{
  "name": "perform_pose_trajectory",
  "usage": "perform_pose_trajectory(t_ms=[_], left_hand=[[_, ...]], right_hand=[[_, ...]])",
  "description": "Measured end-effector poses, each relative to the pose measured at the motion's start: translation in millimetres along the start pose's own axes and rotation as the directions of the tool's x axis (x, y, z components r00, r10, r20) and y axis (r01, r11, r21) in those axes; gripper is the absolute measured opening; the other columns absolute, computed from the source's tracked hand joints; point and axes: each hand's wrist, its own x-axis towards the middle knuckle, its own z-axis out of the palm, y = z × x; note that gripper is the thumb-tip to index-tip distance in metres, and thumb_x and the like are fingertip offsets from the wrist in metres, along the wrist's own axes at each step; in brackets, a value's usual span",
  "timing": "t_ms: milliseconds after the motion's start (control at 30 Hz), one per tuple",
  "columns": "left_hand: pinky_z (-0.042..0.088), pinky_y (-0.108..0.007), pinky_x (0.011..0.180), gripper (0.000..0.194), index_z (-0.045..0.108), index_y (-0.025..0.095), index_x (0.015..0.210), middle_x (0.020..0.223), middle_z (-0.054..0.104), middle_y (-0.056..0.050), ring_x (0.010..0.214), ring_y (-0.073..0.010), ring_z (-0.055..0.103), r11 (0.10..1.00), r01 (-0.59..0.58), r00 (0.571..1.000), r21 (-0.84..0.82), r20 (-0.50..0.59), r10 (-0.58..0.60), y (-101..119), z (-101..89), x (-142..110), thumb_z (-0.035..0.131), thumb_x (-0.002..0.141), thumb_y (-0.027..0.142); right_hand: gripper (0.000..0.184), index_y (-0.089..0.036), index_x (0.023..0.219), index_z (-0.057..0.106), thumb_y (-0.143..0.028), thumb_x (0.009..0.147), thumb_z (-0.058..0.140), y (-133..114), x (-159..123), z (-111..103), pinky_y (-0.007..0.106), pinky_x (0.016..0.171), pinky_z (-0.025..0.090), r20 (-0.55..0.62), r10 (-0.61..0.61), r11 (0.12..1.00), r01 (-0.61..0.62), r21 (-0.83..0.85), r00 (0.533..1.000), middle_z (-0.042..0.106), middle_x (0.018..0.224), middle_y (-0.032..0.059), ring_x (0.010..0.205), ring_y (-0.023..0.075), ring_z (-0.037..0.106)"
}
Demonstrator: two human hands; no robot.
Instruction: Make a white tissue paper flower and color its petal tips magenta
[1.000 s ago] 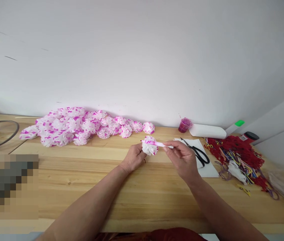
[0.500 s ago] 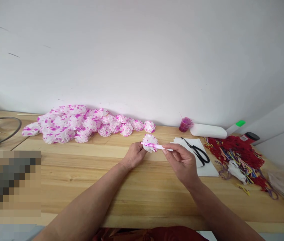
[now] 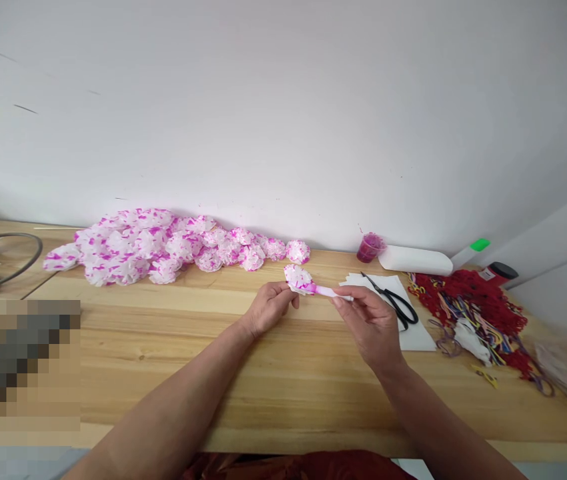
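A white paper flower with magenta-edged petals is tilted above the table, pinched at its lower left side by my left hand. The fingers hide the part of the flower they grip. My right hand holds the far end of a slim white strip between thumb and fingers. Pink colours the strip's left end, which meets the flower's right edge. Whether the strip is folded paper or something stiffer I cannot tell.
Many similar flowers are heaped along the wall at the left. Behind my right hand are a cup of magenta liquid, a white roll, white sheets and black-handled scissors. Red cords lie tangled at the right.
The strip has slid right, off the flower's face to its edge, as my right hand moved slightly right. The flower has tilted in my left hand.
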Motion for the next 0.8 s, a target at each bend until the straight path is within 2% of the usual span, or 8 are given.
perform_pose_trajectory(t_ms=[167, 367, 600, 800], left_hand=[[0.016, -0.025, 0.046, 0.032, 0.049, 0.017, 0.058, 0.046, 0.031, 0.007, 0.044, -0.0074, 0.024, 0.996, 0.015, 0.999, -0.091, 0.037, -0.012, 0.3, 1.2, -0.2, 0.051, 0.083, 0.037], [0.013, -0.025, 0.044, 0.035, 0.04, 0.019, 0.052, 0.044, 0.024, 0.008, 0.041, -0.0063, 0.019, 0.977, 0.021, 0.998, -0.211, 0.061, -0.008, -1.9, 1.9, 2.1, 0.051, 0.082, 0.034], [0.01, -0.025, 0.042, 0.034, 0.037, 0.019, 0.052, 0.045, 0.023, 0.008, 0.041, -0.0055, 0.017, 0.955, 0.021, 0.995, -0.296, 0.1, 0.009, -8.4, 0.9, 4.2, 0.051, 0.08, 0.032], [0.009, -0.025, 0.043, 0.036, 0.037, 0.019, 0.051, 0.046, 0.023, 0.008, 0.041, -0.0052, 0.017, 0.951, 0.027, 0.992, -0.307, 0.128, 0.013, -7.1, 0.9, 2.7, 0.052, 0.08, 0.032]], right_hand=[[0.012, -0.023, 0.093, 0.073, -0.028, 0.082, 0.071, 5.4, -2.8, 0.5, 0.03, 0.068, 0.049, -0.009, 0.037, 0.997, -0.038, -0.061, 0.999, 0.065, 0.079, 0.0015, 0.073, 0.0154, 0.057], [0.012, -0.025, 0.092, 0.073, -0.028, 0.081, 0.073, -0.9, -0.4, -3.5, 0.029, 0.065, 0.049, -0.033, 0.054, 0.998, -0.053, 0.045, 0.998, 0.067, 0.08, 0.001, 0.072, 0.015, 0.059], [0.012, -0.027, 0.094, 0.074, -0.022, 0.084, 0.07, 4.7, -4.9, -2.6, 0.031, 0.078, 0.05, 0.034, -0.034, 0.999, 0.035, -0.029, 0.999, 0.071, 0.092, 0.0026, 0.087, 0.0173, 0.063], [0.013, -0.024, 0.095, 0.073, -0.027, 0.083, 0.072, 4.5, -1.4, -2.8, 0.03, 0.068, 0.049, -0.019, 0.02, 0.999, -0.021, -0.032, 1.0, 0.067, 0.083, 0.0016, 0.074, 0.015, 0.059]])
